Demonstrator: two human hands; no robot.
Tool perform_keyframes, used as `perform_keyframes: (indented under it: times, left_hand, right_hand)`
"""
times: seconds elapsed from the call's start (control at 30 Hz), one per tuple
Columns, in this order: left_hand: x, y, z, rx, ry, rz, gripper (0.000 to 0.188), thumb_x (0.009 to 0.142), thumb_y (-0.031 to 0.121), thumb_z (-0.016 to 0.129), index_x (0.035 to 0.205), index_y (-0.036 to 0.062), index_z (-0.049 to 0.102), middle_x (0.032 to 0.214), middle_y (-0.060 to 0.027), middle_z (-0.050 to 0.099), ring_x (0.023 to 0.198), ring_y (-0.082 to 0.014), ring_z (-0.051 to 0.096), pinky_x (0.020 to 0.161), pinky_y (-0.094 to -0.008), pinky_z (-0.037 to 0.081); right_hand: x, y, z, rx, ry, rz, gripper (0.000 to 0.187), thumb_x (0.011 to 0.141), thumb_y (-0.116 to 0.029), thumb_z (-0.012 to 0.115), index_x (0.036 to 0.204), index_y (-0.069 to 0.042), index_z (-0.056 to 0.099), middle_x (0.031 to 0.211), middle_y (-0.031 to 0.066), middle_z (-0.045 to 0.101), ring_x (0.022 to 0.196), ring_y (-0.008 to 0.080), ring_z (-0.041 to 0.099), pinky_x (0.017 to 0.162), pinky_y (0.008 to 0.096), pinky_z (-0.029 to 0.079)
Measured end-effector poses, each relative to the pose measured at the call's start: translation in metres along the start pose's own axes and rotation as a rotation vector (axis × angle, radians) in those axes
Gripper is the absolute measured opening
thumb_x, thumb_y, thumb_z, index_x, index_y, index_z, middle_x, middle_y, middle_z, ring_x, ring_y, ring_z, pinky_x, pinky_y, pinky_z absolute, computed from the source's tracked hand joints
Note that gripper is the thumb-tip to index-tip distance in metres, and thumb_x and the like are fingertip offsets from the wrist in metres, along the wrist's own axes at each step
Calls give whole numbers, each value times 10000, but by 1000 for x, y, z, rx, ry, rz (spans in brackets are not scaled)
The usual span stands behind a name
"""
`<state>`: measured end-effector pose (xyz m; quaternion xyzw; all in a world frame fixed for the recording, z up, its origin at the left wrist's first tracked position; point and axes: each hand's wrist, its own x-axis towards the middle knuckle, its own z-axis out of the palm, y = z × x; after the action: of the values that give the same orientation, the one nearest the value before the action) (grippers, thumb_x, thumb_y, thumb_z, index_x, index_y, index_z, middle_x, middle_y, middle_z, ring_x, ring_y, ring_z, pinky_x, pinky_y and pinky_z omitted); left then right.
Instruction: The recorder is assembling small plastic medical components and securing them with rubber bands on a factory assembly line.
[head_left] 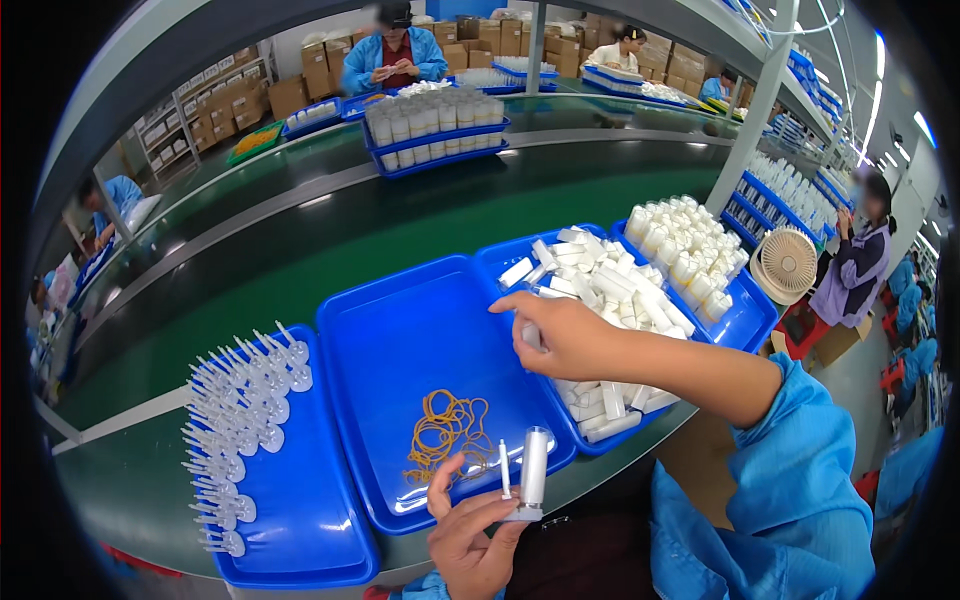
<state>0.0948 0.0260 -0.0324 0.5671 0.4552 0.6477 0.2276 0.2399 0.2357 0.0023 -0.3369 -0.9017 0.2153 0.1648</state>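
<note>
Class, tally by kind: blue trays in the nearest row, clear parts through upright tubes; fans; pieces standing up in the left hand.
Blue trays: 4
Fan: 1
Wide tube, left hand: 1
Slim rod, left hand: 1
Total: 7

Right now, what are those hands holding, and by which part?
The left hand pinches a white cylinder low down, near its base. The right hand seems curled around a whitish piece, mostly hidden; which part, I can't tell.
</note>
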Motion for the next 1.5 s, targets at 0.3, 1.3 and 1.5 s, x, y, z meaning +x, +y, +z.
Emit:
perform_keyframes:
  times: [0.3,1.3,1.5]
  left_hand:
    - [-9,-17,-4,-5,-193,-46,185,734,77,694,914,75,651,927,-98,646,1015,-283,517,974,-424,294]
    - [8,1,1,46,-367,247,108,685,73,649,722,161,700,743,16,637,806,-154,580,911,-477,302]
    - [3,-5,-2,136,-349,268,50,741,182,657,773,147,671,883,-40,619,1027,-294,495,934,-493,277]
  right_hand:
    - [-25,-48,-5,1366,-292,326,386,793,-23,489,1175,2,439,851,37,514,652,62,440,530,194,326]
    - [-64,-33,-42,854,-693,-133,172,893,-85,491,1052,-29,458,976,90,505,922,157,496,773,290,399]
    - [-67,-33,-32,955,-738,-162,180,899,-99,480,1060,-19,457,1028,110,491,971,192,476,813,314,376]
